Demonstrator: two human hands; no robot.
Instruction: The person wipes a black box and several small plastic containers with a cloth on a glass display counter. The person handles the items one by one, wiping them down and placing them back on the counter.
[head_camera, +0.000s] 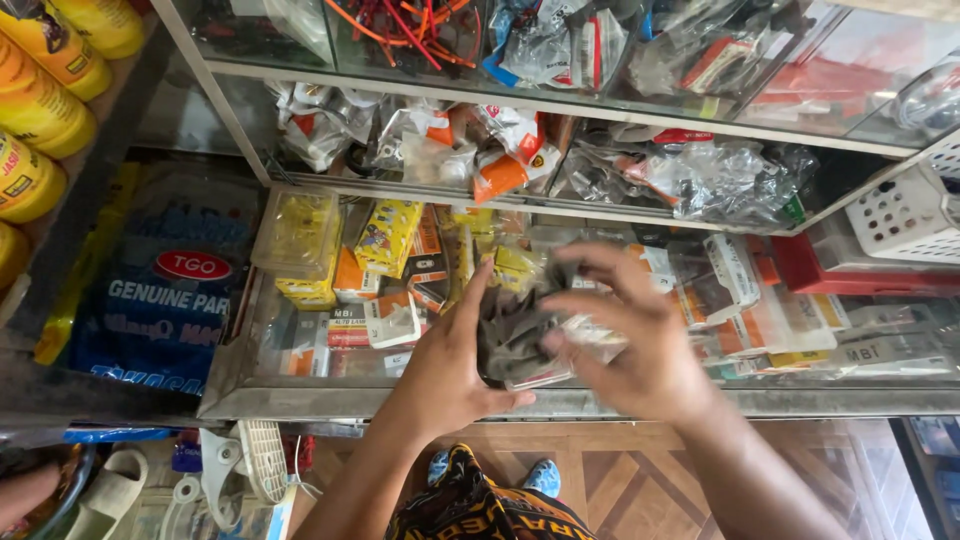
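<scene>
- Dark grey bundle in a clear plastic packet (515, 345), held between both hands above the near edge of the glass display case (560, 403), roughly centre of view.
- Left hand (445, 370) grasping the bundle from its left side, thumb under the near edge, forefinger stretched up along the far left.
- Right hand (630, 340) over the bundle's right side, fingers curled and spread across the top; blurred, so probably gripping the packet, though exact contact hard to tell.
- Inside the case, beneath the glass: small yellow, orange and white boxed parts (390, 240), plus a clear plastic tub (297, 230) at the left holding yellowish pieces.
- Far shelf: crumpled plastic bags with orange-and-white parts (440, 140); clear bags (720, 175) to the right.
- White perforated basket (905, 215) at far right.
- Yellow canisters (40, 100) stacked far left; blue printed sack (160, 290) just below them.
- Both forearms rising from the near edge, converging on the bundle, wrists angled inward.
</scene>
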